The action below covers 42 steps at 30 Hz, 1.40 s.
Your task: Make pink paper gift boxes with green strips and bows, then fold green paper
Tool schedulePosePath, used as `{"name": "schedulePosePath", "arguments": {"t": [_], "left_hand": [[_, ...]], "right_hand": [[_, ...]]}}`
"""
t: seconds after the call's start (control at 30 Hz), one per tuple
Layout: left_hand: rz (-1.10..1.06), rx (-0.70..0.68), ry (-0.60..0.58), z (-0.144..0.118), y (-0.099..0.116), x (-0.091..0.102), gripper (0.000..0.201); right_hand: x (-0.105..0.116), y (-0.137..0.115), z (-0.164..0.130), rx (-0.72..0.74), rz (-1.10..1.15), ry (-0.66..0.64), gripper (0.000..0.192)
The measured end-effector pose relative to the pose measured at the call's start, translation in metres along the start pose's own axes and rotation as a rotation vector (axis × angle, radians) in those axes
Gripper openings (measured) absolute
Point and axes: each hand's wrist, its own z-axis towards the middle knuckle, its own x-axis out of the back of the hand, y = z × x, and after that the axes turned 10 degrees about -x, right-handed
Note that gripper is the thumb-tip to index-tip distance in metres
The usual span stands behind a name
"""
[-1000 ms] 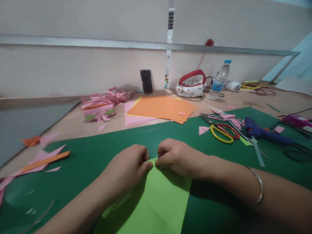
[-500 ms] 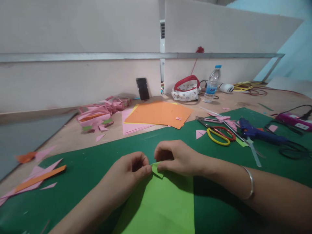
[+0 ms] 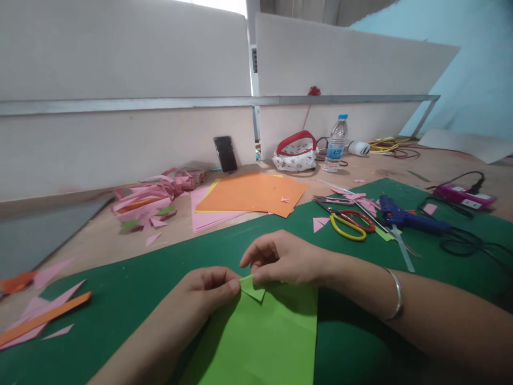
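Observation:
A bright green sheet of paper [image 3: 260, 342] lies in front of me on the dark green mat [image 3: 132, 310]. A small corner at its far edge is folded over into a triangular flap [image 3: 253, 289]. My left hand [image 3: 210, 289] pinches the paper at the left end of this flap, thumb on top. From the right, my right hand [image 3: 280, 259] grips the far edge between thumb and curled fingers, beside the flap. A silver bangle [image 3: 396, 294] circles my right wrist.
Scissors [image 3: 348, 223] and a blue glue gun [image 3: 404, 214] lie on the mat to the right. Orange sheets [image 3: 248, 193] and pink strips [image 3: 160, 187] sit behind. A bottle [image 3: 336, 144], a pouch [image 3: 296, 155] and a phone [image 3: 225, 154] stand near the partition. Paper scraps [image 3: 44, 318] are at left.
The folded flap shows larger and flatter now. Both hands still hold the paper's far edge, my left fingers more closed. The view has shifted slightly right and up.

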Motion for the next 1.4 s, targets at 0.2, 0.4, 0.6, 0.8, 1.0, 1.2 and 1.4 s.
{"name": "schedulePosePath", "arguments": {"t": [0.2, 0.4, 0.6, 0.8, 1.0, 1.2, 1.4], "left_hand": [[0.132, -0.093, -0.065, -0.004, 0.009, -0.002, 0.038], [0.261, -0.073, -0.079, -0.005, 0.013, -0.005, 0.041], [0.283, -0.104, -0.051, -0.005, 0.012, -0.008, 0.040], [0.282, -0.268, -0.120, -0.001, 0.007, -0.008, 0.035], [0.245, -0.211, -0.073, -0.007, 0.016, -0.007, 0.035], [0.246, -0.153, -0.072, -0.011, 0.015, -0.003, 0.035], [0.222, -0.187, -0.048, -0.006, 0.012, -0.001, 0.026]], "right_hand": [[0.002, -0.001, -0.001, 0.020, -0.030, 0.002, 0.021], [0.001, -0.002, -0.004, 0.039, -0.069, 0.014, 0.022], [0.006, -0.002, -0.006, 0.004, -0.415, -0.008, 0.019], [0.006, -0.007, -0.010, 0.082, -0.545, -0.064, 0.029], [0.013, -0.014, -0.015, 0.093, -0.471, -0.085, 0.012], [0.024, -0.016, -0.019, 0.091, -0.447, -0.067, 0.016], [0.010, -0.016, -0.017, 0.112, -0.545, -0.038, 0.019]]}}
